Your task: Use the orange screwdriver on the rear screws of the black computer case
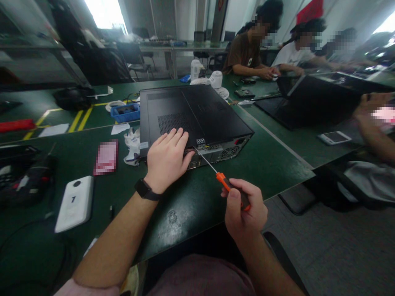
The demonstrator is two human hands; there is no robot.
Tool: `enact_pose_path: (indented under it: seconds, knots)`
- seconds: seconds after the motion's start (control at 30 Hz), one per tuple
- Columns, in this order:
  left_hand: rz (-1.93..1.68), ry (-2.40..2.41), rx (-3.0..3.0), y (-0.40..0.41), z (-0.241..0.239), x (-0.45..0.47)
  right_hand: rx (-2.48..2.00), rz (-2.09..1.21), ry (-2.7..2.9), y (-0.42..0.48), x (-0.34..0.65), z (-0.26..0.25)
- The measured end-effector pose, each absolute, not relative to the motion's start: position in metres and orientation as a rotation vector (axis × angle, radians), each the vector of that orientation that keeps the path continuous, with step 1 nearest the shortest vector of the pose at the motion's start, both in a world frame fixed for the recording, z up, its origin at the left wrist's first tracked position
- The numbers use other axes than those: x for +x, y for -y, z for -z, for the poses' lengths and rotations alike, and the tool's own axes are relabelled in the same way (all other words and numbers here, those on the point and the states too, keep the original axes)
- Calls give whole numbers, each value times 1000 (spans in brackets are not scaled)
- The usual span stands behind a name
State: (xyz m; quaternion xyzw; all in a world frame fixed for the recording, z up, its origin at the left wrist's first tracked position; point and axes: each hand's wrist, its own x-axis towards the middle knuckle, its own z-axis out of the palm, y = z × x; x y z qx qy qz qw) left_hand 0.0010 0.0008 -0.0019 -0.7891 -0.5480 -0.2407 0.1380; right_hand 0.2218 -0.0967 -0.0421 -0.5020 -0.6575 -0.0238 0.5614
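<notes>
A black desktop computer case lies flat on the green table, its rear panel with a fan grille turned toward me. My left hand rests on the near left corner of the case, palm down, fingers stretched over the top and thumb at the rear edge. In my right hand is an orange and black screwdriver, gripped by the handle. Its metal shaft points up and left, and the tip reaches the rear edge of the case near my left thumb. What the tip touches is too small to tell.
Left of the case are a blue bin, a white glove, a white power bank and a power drill. A small white fan stands behind it. Co-workers sit at the right, near a dark monitor and a phone.
</notes>
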Motion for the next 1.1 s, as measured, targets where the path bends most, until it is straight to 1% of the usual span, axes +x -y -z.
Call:
enact_pose_path:
  seconds: [0.23,0.37,0.5,0.67,0.83,1.1]
  knots:
    - [689,1568,-2276,0,0,2,-1068,112,1575,94,218,36]
    - [679,1565,-2272,0,-1,2,-1125,134,1552,96,220,40]
    - [668,1571,-2274,0,-1,1,-1215,86,1517,98,222,46]
    - [687,1595,-2292,1,-1,2,-1160,13,1518,97,221,45]
    - [698,1599,-2295,1,-1,2,-1078,34,1558,96,220,40]
    - [686,1611,-2297,1,-1,1,-1161,80,1503,97,220,49]
